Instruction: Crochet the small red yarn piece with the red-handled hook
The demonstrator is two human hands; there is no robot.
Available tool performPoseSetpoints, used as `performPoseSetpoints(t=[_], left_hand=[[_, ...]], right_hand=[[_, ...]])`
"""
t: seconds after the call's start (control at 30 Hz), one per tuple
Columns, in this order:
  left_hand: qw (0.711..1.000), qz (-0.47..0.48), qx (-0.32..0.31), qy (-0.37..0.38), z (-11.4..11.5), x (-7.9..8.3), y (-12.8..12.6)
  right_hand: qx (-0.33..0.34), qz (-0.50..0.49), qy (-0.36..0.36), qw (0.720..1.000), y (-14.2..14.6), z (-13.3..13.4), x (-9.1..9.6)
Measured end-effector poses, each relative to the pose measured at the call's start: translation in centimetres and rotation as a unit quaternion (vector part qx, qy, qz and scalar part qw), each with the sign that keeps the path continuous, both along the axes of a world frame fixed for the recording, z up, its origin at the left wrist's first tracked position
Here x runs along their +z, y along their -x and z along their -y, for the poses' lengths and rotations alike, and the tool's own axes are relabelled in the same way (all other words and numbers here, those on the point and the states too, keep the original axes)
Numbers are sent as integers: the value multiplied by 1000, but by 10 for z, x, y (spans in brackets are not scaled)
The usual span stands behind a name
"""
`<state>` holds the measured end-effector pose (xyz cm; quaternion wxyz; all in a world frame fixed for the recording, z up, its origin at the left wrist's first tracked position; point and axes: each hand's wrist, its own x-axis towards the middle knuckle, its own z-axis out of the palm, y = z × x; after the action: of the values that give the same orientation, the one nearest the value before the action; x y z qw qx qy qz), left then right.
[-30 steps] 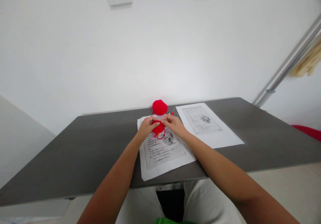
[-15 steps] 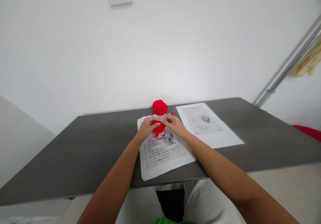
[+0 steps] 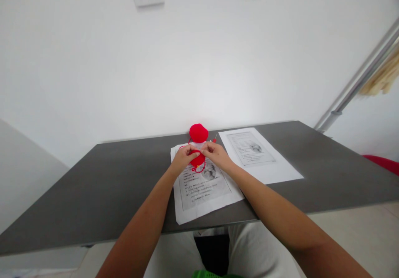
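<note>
A small red piece of yarn work [image 3: 197, 159] is stretched between my hands above a printed sheet. My left hand [image 3: 183, 157] pinches its left and upper edge between thumb and fingers. From the right, my right hand [image 3: 215, 152] pinches the upper right edge, its fingertips close to the left ones. A loose loop of red yarn [image 3: 199, 171] hangs from the bottom, with a tiny yellow thing [image 3: 197, 166] beside it. Just behind the hands sits a ball of red yarn [image 3: 198, 133], with a strand running down toward my left hand.
Under my hands lies a creased printed sheet [image 3: 202, 199]; a second printed sheet [image 3: 274, 168] is to the right. A small red-handled tool with a thin metal tip [image 3: 215, 140] lies near the yarn ball. The dark table [image 3: 124, 186] meets a white wall [image 3: 199, 62].
</note>
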<state>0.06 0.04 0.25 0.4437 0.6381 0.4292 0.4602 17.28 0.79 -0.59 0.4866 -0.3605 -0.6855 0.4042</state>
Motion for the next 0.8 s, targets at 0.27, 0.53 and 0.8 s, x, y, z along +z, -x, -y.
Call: performPoseSetpoints(t=[0.27,0.53,0.8], left_hand=[[1000,7,-4,16,1,1,-1],[999,34,2,26,1,2,1],[999,39,2,25,1,1,2]], right_hand=[[-15,14,-3,1000,0,1,2],[-16,-6,-3,1000,0,1,0],[7,-21,15,1000,-1,-1,-3]])
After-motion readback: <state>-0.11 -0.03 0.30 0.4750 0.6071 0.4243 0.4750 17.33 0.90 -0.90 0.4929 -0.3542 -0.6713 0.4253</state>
